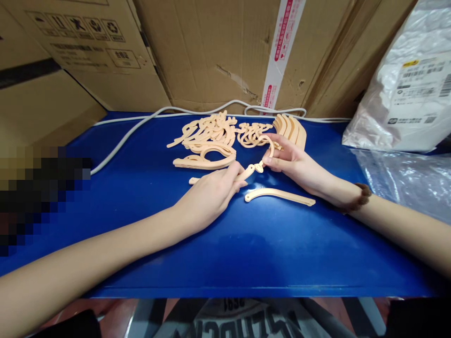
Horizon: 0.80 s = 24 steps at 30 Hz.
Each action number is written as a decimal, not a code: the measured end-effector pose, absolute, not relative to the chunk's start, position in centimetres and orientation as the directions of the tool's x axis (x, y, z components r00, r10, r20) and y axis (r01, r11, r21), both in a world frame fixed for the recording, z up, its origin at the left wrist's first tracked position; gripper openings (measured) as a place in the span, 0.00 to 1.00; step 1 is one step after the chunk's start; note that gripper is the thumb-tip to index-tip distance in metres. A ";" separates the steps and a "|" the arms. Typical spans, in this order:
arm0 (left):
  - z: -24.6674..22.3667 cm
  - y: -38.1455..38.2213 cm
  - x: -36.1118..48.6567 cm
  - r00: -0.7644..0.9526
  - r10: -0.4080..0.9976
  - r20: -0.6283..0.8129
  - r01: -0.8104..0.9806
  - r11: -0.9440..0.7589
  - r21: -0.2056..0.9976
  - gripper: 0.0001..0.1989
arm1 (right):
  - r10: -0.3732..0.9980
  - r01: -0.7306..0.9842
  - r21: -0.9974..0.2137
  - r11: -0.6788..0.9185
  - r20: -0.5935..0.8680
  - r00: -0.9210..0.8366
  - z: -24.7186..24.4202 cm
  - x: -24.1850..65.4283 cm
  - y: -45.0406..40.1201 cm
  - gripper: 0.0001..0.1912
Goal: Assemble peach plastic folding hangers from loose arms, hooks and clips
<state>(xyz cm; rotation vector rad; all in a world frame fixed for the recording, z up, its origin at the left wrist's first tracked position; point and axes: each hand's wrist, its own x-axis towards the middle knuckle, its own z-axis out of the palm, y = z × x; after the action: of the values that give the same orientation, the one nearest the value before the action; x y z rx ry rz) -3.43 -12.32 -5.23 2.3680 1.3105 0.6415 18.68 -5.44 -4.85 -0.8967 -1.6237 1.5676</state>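
My left hand [213,195] is closed on a long beige strip [247,172], whose rounded end with a hole points right and whose other end shows left of the hand. In my right hand [291,162] a curved beige hook [270,143] is pinched between thumb and fingers. The hook's flat round end [259,167] lies close beside the strip's end; whether they touch I cannot tell. Just below the hands, a separate curved beige strip [280,194] rests on the blue table [225,249].
Behind the hands lie a pile of beige pieces [209,131], several hooks [248,134], stacked curved pieces [294,131] and more strips [200,162]. A white cable [141,119] runs before cardboard boxes [218,51]. A white plastic package [401,84] stands right.
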 end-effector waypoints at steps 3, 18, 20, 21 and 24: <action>-5.3 -12.3 -3.4 0.470 0.854 0.222 0.693 -0.513 0.506 0.05 | 0.851 0.003 -1.000 0.010 0.007 -0.524 -4.8 18.7 -5.5 0.33; -5.9 -12.0 -3.7 0.529 0.804 0.273 0.657 -0.591 0.468 0.05 | 0.825 0.040 -0.999 0.018 -0.007 -0.565 -4.8 18.9 -5.3 0.33; -5.9 -12.0 -3.6 0.533 0.806 0.259 0.664 -0.587 0.463 0.05 | 0.826 0.069 -0.997 0.034 -0.011 -0.563 -4.8 18.9 -5.3 0.33; -5.9 -11.9 -3.6 0.533 0.808 0.251 0.666 -0.583 0.465 0.05 | 0.827 0.082 -0.996 0.040 -0.013 -0.562 -4.8 18.9 -5.3 0.33; -5.9 -11.9 -3.5 0.531 0.817 0.224 0.670 -0.567 0.479 0.05 | 0.830 0.101 -0.994 0.048 -0.016 -0.557 -4.6 18.9 -5.3 0.33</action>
<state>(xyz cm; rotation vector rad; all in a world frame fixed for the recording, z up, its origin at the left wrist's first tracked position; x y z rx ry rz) -3.52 -11.88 -5.93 2.4388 1.2318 0.6152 18.90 -5.35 -4.63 -0.9392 -1.7315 1.5630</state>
